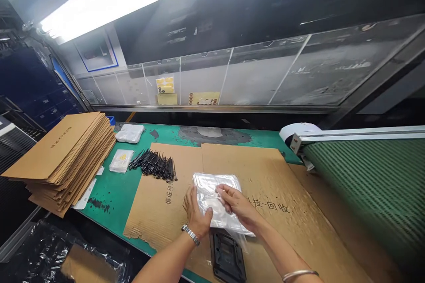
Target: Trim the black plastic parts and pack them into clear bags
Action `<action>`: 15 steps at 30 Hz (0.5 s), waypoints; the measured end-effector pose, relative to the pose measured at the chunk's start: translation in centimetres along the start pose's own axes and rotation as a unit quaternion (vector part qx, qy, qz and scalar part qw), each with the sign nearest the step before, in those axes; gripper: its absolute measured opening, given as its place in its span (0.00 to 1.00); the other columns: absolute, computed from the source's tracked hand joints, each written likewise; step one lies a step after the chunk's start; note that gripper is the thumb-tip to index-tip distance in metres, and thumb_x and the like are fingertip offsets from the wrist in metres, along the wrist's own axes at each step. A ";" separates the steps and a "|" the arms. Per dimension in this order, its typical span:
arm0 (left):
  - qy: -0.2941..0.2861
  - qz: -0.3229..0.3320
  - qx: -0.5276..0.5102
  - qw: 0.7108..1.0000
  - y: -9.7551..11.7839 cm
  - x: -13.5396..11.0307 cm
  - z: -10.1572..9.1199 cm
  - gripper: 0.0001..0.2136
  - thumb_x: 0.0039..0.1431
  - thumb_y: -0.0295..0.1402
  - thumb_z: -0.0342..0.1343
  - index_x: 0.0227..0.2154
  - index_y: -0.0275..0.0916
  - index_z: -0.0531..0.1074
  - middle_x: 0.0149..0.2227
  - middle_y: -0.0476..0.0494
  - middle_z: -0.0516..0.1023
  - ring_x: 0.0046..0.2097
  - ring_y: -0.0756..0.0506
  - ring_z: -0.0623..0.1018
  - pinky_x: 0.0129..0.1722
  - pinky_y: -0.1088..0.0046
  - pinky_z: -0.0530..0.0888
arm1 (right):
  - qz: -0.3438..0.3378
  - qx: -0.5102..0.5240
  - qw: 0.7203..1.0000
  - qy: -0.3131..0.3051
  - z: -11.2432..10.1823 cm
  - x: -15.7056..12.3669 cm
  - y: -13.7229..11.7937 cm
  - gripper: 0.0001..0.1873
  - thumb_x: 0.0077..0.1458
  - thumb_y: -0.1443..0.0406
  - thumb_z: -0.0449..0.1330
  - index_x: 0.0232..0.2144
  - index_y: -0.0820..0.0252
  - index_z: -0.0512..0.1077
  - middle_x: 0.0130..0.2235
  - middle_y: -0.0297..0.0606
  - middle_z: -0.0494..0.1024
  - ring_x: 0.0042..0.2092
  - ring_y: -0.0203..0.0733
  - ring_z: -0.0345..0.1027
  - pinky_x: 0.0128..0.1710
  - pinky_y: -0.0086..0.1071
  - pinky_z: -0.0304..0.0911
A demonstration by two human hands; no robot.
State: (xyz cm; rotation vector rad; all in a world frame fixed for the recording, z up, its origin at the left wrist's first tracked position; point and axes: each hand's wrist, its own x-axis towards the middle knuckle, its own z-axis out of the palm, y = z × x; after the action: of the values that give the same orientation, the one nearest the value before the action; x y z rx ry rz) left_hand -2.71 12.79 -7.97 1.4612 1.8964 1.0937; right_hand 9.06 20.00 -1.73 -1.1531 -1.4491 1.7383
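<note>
Both hands hold a clear plastic bag (pixel 212 194) over a sheet of brown cardboard (pixel 265 177) on the green bench. My left hand (pixel 195 214), with a metal watch on its wrist, grips the bag's near left edge with the thumb on top. My right hand (pixel 237 205) pinches the bag's top surface near its middle. A black plastic part (pixel 228 258) lies on the cardboard just below the bag, between my forearms, and part of it is covered by the bag.
A stack of flat brown cartons (pixel 63 159) sits at the left. Near it lie a heap of black cable ties (pixel 154 164), a small bag with a yellow item (pixel 121 160) and a pile of clear bags (pixel 130 133). A green conveyor belt (pixel 368 190) runs along the right.
</note>
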 end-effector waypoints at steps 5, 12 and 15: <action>-0.115 0.010 -0.221 0.969 1.5 0.5 -2.0 0.21 0.45 0.47 0.53 0.34 0.33 0.72 0.31 0.40 0.73 0.37 0.45 0.69 0.43 0.65 0.64 | 0.030 0.031 0.998 -0.046 1.2 -3.4 -0.5 0.26 0.39 0.42 0.56 0.24 0.59 0.61 0.15 0.22 0.55 0.15 0.26 0.43 0.14 0.23 0.39; -0.174 -0.017 -0.267 0.948 1.9 -0.3 -4.3 0.26 0.43 0.53 0.52 0.32 0.31 0.74 0.16 0.53 0.59 0.19 0.55 0.59 0.19 0.77 0.58 | 0.103 0.098 0.980 -0.136 0.2 -7.9 0.3 0.22 0.39 0.48 0.62 0.21 0.62 0.63 0.20 0.29 0.64 0.21 0.28 0.52 0.20 0.24 0.50; -0.212 -0.016 -0.278 0.937 1.9 -0.7 -5.2 0.27 0.42 0.50 0.55 0.38 0.32 0.73 0.15 0.56 0.56 0.18 0.56 0.56 0.19 0.78 0.54 | 0.109 0.139 0.977 -0.122 0.0 -9.2 0.8 0.20 0.37 0.52 0.64 0.21 0.62 0.63 0.20 0.28 0.63 0.22 0.28 0.53 0.23 0.25 0.50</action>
State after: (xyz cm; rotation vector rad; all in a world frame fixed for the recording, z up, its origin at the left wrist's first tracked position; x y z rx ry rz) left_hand -5.50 10.78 -3.55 1.2062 1.1800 1.0758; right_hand 13.22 11.90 -0.25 -1.0059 -1.1955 2.2203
